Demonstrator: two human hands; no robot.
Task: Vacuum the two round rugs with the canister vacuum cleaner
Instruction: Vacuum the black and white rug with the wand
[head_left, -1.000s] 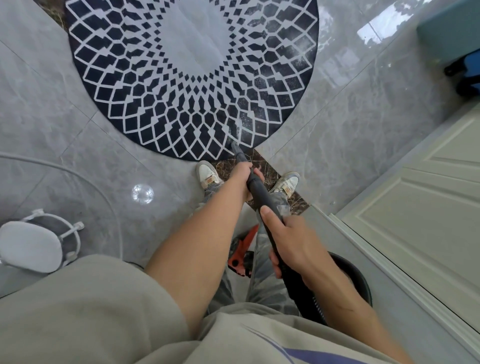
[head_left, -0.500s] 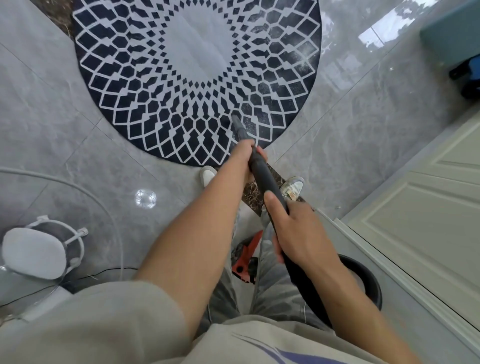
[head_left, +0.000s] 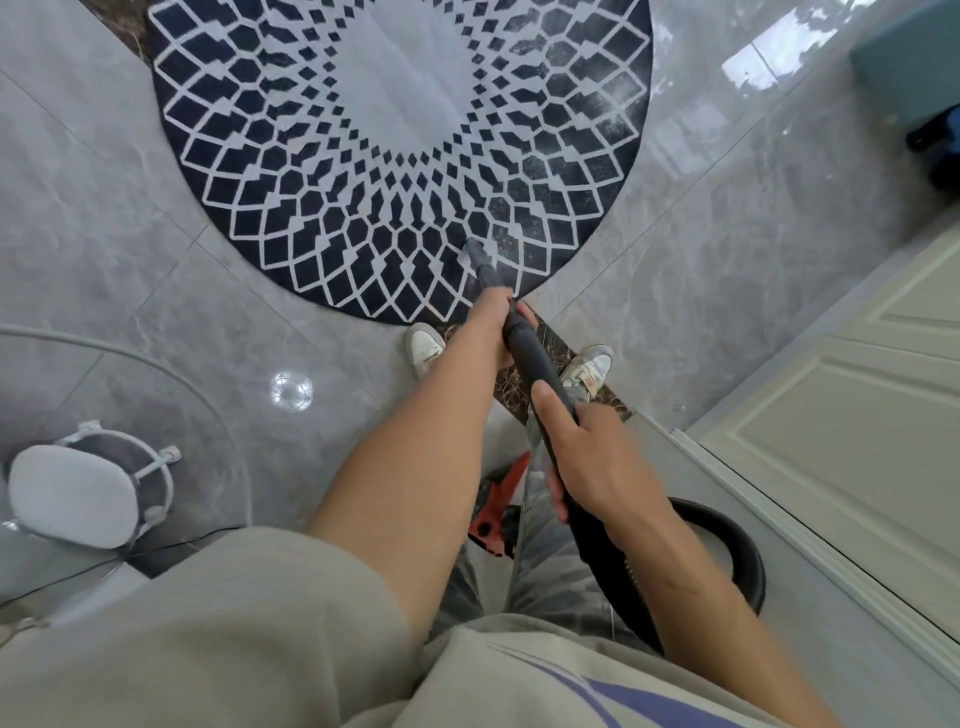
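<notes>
Grips vacuum wand with left hand ahead, right hand behind, both curled round it, nozzle on round rug.

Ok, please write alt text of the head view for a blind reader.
The left hand and right hand grip a black vacuum wand, its nozzle on a round black-and-white rug on grey floor tiles. A white stool stands nearby.

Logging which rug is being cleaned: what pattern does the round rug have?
The round rug shows dark navy diamonds in white lattice lines around a plain pale grey centre; head view.
</notes>
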